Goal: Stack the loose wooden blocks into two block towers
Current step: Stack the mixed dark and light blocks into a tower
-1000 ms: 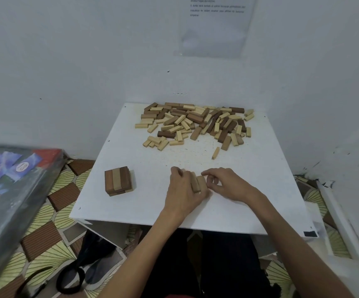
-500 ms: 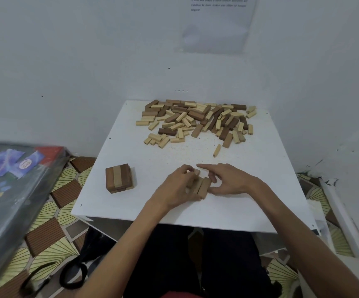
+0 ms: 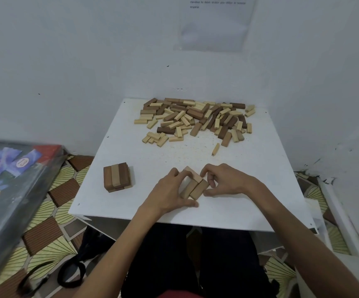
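Left hand [image 3: 170, 190] and right hand [image 3: 223, 179] pinch the block row [image 3: 193, 187] at mid-tabletop [image 3: 131, 207]: three blocks side by side, long axes angled far-right. One stack [image 3: 116, 177] sits left, loose pile [image 3: 195, 119] beyond.

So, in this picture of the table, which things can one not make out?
Head view only:
- Held stack: block count, covered by the left hand and right hand gripping it.
- Small stack: lower layer, mostly hidden under its top three blocks.
- Sheet on the wall: text too small, cut by the top edge.
- Box: blurred, cut by the left edge.
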`<act>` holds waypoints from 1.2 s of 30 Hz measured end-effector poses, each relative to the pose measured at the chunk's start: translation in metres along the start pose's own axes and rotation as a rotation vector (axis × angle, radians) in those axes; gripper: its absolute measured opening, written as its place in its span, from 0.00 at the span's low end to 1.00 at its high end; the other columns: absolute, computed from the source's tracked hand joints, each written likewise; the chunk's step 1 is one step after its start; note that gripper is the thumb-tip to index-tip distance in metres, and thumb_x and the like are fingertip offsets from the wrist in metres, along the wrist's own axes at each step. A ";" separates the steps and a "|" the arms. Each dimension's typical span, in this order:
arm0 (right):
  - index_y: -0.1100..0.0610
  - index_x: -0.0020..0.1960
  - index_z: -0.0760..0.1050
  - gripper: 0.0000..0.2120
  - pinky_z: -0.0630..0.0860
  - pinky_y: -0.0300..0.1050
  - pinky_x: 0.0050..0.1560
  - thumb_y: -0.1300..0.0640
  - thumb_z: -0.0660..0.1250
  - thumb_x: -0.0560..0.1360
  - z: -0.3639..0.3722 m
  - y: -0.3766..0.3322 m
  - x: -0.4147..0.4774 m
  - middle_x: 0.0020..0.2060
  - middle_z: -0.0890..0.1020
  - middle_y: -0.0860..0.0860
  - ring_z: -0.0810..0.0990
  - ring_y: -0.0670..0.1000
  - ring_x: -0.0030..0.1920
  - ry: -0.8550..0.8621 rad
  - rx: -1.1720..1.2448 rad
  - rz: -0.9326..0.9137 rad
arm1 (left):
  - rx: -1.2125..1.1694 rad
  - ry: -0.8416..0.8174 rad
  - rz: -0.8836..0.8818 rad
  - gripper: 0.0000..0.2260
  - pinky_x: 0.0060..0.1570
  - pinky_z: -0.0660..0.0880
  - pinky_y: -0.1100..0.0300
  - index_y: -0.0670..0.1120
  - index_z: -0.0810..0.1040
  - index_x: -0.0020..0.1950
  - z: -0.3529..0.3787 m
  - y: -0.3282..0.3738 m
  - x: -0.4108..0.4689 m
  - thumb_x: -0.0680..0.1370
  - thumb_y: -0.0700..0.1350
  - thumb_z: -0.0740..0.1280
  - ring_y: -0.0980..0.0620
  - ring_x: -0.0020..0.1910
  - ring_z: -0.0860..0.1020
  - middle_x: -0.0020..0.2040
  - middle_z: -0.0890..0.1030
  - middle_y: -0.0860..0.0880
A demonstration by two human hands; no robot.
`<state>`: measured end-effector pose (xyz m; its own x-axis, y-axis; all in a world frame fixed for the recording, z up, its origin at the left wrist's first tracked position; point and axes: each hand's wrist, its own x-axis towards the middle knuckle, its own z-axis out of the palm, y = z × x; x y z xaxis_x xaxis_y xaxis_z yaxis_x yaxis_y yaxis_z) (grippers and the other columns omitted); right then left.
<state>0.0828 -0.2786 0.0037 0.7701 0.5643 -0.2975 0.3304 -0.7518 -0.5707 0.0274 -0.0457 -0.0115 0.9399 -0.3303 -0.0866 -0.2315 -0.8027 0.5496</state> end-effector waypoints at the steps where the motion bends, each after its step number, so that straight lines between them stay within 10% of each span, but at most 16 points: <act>1: 0.49 0.67 0.68 0.30 0.76 0.48 0.48 0.46 0.77 0.70 0.001 -0.003 -0.001 0.41 0.80 0.45 0.76 0.42 0.44 -0.008 -0.024 0.011 | -0.017 0.002 -0.002 0.37 0.48 0.70 0.59 0.57 0.71 0.71 0.001 0.000 -0.002 0.67 0.63 0.80 0.54 0.49 0.73 0.53 0.69 0.54; 18: 0.50 0.75 0.67 0.25 0.69 0.40 0.45 0.56 0.66 0.79 -0.006 -0.001 0.006 0.46 0.78 0.45 0.73 0.40 0.41 0.049 -0.092 0.022 | 0.119 0.115 -0.243 0.40 0.50 0.75 0.55 0.47 0.75 0.63 0.009 0.037 -0.017 0.66 0.78 0.67 0.50 0.55 0.77 0.58 0.75 0.52; 25: 0.48 0.56 0.81 0.11 0.69 0.41 0.43 0.43 0.67 0.79 0.004 -0.013 0.026 0.45 0.80 0.44 0.74 0.41 0.42 0.242 -0.035 -0.008 | 0.121 0.218 -0.180 0.18 0.47 0.70 0.58 0.46 0.76 0.64 0.025 0.036 -0.009 0.77 0.53 0.70 0.47 0.58 0.73 0.59 0.74 0.49; 36: 0.52 0.70 0.75 0.18 0.71 0.46 0.64 0.60 0.58 0.83 -0.003 -0.012 0.012 0.60 0.77 0.51 0.74 0.48 0.61 0.169 0.015 -0.004 | -0.139 0.205 -0.103 0.43 0.57 0.72 0.60 0.45 0.65 0.78 0.009 0.000 -0.002 0.69 0.54 0.80 0.51 0.59 0.73 0.67 0.67 0.48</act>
<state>0.0895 -0.2641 0.0091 0.8500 0.5008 -0.1635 0.3262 -0.7440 -0.5831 0.0229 -0.0492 -0.0194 0.9913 -0.1311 0.0144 -0.1083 -0.7464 0.6567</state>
